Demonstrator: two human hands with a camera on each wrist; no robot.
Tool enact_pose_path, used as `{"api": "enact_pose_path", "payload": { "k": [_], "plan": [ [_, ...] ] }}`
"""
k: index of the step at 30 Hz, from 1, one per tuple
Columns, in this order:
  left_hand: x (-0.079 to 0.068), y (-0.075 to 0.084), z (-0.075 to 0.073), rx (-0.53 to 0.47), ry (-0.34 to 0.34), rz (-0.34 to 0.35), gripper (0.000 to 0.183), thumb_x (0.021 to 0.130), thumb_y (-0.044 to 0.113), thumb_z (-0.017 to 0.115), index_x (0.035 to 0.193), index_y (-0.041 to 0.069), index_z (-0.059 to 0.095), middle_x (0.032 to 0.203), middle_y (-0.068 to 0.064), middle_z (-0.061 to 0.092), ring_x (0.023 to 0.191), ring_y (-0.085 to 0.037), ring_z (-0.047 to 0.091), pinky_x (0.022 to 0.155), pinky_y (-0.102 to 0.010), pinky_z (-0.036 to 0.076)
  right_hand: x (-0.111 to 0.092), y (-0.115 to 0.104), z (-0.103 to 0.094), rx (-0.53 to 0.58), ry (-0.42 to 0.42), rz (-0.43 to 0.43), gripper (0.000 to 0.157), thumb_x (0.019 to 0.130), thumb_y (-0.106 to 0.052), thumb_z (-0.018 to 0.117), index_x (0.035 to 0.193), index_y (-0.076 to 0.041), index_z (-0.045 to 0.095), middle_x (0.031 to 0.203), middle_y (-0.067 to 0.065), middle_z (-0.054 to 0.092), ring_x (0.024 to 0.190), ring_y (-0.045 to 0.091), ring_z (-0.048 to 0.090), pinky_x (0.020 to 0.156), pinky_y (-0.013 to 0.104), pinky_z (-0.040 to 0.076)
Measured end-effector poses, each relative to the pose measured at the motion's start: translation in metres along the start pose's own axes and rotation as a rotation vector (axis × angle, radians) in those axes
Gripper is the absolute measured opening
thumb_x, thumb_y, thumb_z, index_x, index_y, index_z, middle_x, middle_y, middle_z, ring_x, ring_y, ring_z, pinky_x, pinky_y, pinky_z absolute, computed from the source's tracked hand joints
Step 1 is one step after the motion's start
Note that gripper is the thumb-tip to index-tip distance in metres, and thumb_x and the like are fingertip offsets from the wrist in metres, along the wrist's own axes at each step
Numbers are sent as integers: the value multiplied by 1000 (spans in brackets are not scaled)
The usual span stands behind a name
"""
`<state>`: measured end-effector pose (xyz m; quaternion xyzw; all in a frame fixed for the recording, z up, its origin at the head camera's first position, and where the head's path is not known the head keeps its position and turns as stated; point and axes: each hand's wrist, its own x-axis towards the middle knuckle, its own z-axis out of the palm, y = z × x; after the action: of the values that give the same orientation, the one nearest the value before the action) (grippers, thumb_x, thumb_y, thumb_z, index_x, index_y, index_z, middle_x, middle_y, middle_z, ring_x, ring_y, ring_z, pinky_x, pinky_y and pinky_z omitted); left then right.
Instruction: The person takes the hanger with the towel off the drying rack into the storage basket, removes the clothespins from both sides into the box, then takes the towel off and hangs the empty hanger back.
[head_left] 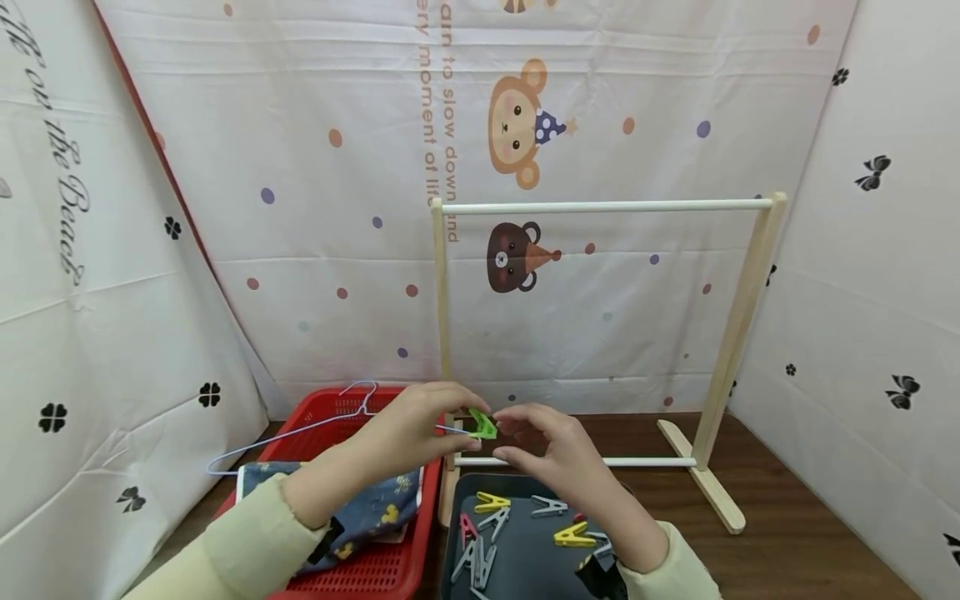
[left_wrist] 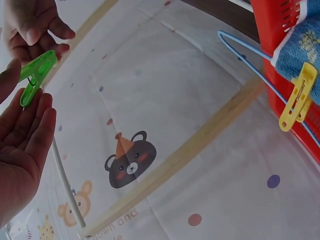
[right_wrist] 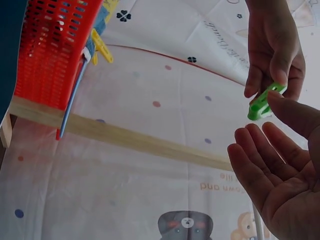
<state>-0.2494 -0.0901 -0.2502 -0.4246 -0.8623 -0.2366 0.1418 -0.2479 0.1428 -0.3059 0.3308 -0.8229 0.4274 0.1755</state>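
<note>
In the head view my left hand [head_left: 420, 421] pinches a green clothespin [head_left: 482, 425] between thumb and fingers, above the area between basket and tray. My right hand [head_left: 551, 442] is close beside it, thumb and fingers parted, fingertips near the clothespin. The right wrist view shows the right palm turned up with fingers extended, the thumb overlapping the green clothespin [right_wrist: 265, 102]. A light-blue wire hanger [head_left: 285, 435] lies over the red basket, partly hidden behind the left hand. Below it is a blue patterned towel [head_left: 375, 508]; a yellow clothespin [left_wrist: 298, 97] grips its edge at the hanger.
The red basket [head_left: 408, 558] stands at left. A dark grey tray [head_left: 525, 567] next to it holds several clothespins, among them a yellow one [head_left: 573, 535] and a pink one [head_left: 467, 528]. Behind stands a wooden rack with a white top rail [head_left: 607, 207] and a foot [head_left: 705, 479].
</note>
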Motion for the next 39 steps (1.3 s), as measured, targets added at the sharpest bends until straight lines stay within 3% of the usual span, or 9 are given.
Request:
{"api": "enact_pose_path", "payload": {
  "k": [6, 11, 21, 27, 34, 39],
  "plan": [
    [2, -1, 4, -13, 21, 7, 29, 88, 12, 80, 116, 10, 73, 113, -4, 76, 98, -14, 69, 88, -23, 59, 3, -1, 4, 25, 22, -28, 30, 90, -11, 77, 119, -5, 69, 110, 13, 72, 92, 15, 73, 78, 23, 61],
    [3, -2, 8, -29, 46, 19, 29, 88, 9, 80, 116, 9, 74, 113, -5, 76, 98, -15, 70, 87, -22, 59, 5, -3, 7, 16, 56, -3, 30, 87, -8, 79, 116, -9, 70, 110, 9, 71, 93, 12, 72, 80, 22, 61],
    [8, 0, 9, -19, 105, 19, 32, 86, 9, 81, 117, 8, 74, 112, -6, 76, 99, -16, 72, 87, -23, 60, 12, -9, 5, -43, 127, -27, 27, 86, -6, 79, 112, -7, 71, 108, 9, 72, 96, 23, 72, 82, 28, 62],
    [8, 1, 8, -4, 124, 4, 33, 86, 11, 81, 118, 8, 74, 114, -7, 76, 102, -19, 72, 89, -27, 61, 16, -10, 3, -8, 126, -27, 25, 86, -5, 79, 110, -5, 71, 107, 11, 71, 96, 24, 72, 83, 26, 62],
    [10, -1, 5, -35, 129, 44, 33, 86, 15, 82, 117, 7, 75, 114, -7, 77, 100, -19, 73, 88, -26, 61, 17, -11, 1, 1, 115, -5, 26, 86, -4, 78, 111, -5, 71, 108, 11, 71, 99, 25, 72, 85, 24, 61],
    [9, -5, 4, -50, 107, 46, 37, 87, 17, 81, 122, 8, 73, 117, -6, 76, 101, -18, 73, 89, -29, 61, 17, -9, 0, 11, 104, 0, 23, 87, -5, 78, 109, -5, 71, 108, 12, 71, 100, 27, 72, 86, 29, 62]
  ]
}}
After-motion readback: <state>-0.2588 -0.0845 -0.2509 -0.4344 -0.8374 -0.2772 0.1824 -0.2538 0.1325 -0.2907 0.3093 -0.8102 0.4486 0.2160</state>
